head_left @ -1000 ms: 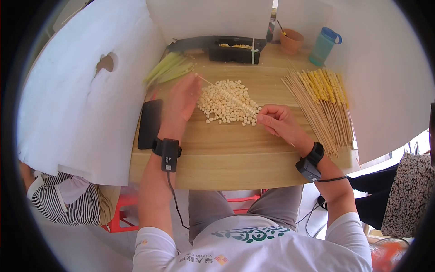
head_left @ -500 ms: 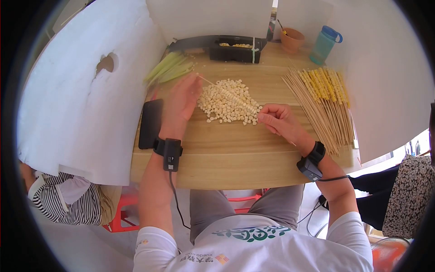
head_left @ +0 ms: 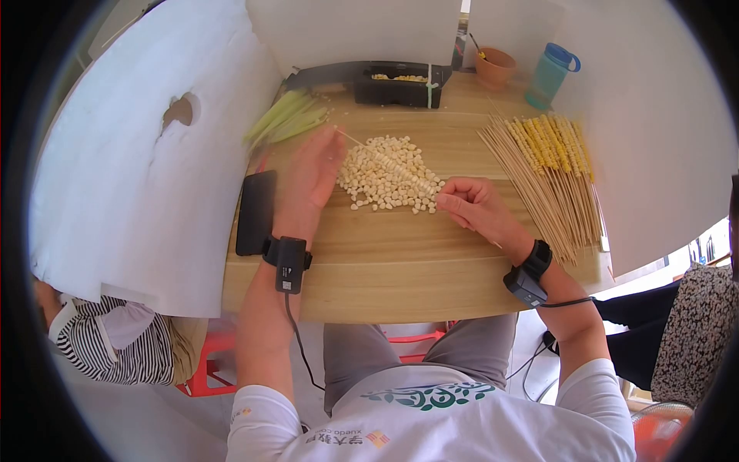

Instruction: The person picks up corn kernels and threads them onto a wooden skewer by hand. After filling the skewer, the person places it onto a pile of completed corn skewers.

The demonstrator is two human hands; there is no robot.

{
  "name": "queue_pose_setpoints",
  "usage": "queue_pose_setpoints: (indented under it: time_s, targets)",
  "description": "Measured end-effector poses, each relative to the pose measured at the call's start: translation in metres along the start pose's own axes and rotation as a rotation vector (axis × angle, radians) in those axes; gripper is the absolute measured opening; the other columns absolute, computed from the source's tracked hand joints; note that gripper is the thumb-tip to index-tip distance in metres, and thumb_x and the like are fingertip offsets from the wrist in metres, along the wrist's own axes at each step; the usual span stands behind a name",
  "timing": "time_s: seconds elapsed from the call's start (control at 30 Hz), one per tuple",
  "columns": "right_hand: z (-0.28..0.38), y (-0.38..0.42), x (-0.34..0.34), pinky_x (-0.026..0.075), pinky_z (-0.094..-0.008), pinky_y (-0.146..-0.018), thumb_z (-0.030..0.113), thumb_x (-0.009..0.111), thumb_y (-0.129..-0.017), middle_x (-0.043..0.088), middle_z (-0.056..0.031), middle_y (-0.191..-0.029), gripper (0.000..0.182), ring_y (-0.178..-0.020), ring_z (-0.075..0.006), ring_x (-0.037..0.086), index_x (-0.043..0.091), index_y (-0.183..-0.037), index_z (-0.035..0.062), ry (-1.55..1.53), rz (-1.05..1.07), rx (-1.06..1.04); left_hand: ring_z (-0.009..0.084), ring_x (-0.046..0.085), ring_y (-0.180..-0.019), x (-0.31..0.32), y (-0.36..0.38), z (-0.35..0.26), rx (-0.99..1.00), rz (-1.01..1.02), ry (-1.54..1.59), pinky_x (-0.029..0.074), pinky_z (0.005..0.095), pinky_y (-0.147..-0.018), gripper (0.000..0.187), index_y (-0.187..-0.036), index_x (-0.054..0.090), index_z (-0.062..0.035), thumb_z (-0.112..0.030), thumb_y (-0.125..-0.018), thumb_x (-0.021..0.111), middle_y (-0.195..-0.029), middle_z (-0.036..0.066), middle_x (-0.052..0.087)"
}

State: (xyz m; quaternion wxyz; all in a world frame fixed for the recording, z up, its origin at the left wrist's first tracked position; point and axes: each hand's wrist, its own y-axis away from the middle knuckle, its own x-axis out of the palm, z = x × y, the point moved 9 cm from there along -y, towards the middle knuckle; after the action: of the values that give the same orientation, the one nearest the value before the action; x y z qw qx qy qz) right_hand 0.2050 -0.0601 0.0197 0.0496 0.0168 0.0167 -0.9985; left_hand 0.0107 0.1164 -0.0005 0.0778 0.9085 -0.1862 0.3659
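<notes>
Skewer (head_left: 405, 174), pinched in right fingers (head_left: 454, 202), tip at left fingers (head_left: 327, 142), their hold unclear

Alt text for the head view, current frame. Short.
A person's right hand grips a skewer strung with pale pieces, the left hand at its far tip, over a pile of similar pieces on a wooden table. Skewers with yellow pieces lie to the right; a black tray, terracotta pot and blue bottle stand behind.
</notes>
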Motion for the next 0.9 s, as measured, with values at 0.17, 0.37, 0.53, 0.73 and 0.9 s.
queue_pose_setpoints:
  time_s: [0.17,0.37,0.53,0.73,0.9]
  targets:
    - [0.002,0.000,0.000,0.026,-0.0186,-0.044,0.017,0.060,-0.094,0.045,0.0068,-0.055,0.018,-0.049,0.0001,0.036,0.061,-0.082,0.0031,0.025,-0.013,-0.014,0.0132,0.060,-0.083,0.003,0.001,0.000,0.009,0.011,0.021,0.052,0.0255,-0.074,0.018,-0.105,0.061,0.0001,-0.009,-0.089,0.064,-0.095,0.007,0.064]
    - [0.007,0.001,0.002,0.026,-0.0186,-0.045,0.015,0.059,-0.094,0.045,0.0068,-0.055,0.017,-0.049,-0.0001,0.037,0.061,-0.082,0.0025,0.035,-0.008,-0.045,0.0151,0.058,-0.082,0.005,0.002,0.002,-0.028,0.000,0.126,0.051,0.0274,-0.075,0.018,-0.103,0.058,0.0017,-0.010,-0.091,0.062,-0.095,0.008,0.062]
    - [0.007,0.001,0.002,0.026,-0.0187,-0.045,0.014,0.059,-0.094,0.045,0.0068,-0.055,0.017,-0.049,-0.0003,0.037,0.061,-0.082,0.0023,0.018,-0.002,-0.055,0.0145,0.051,-0.076,0.003,-0.001,0.006,-0.078,0.024,0.147,0.049,0.0277,-0.071,0.012,-0.094,0.056,0.0009,-0.009,-0.091,0.062,-0.084,0.006,0.055]
    - [0.007,0.002,0.002,0.026,-0.0187,-0.045,0.014,0.059,-0.094,0.045,0.0067,-0.055,0.017,-0.049,-0.0005,0.037,0.061,-0.083,0.0023,0.006,0.006,-0.042,0.0138,0.052,-0.076,0.013,0.003,0.003,-0.076,0.065,0.157,0.047,0.0266,-0.069,0.012,-0.094,0.056,0.0006,-0.009,-0.090,0.063,-0.084,0.006,0.056]
    - [0.006,0.002,0.001,0.026,-0.0192,-0.044,0.015,0.059,-0.094,0.044,0.0068,-0.055,0.017,-0.048,-0.0006,0.036,0.061,-0.083,0.0025,-0.033,0.011,-0.016,0.0137,0.052,-0.075,0.011,0.003,0.002,-0.058,0.048,0.148,0.047,0.0265,-0.068,0.012,-0.094,0.056,0.0005,-0.009,-0.090,0.063,-0.084,0.006,0.057]
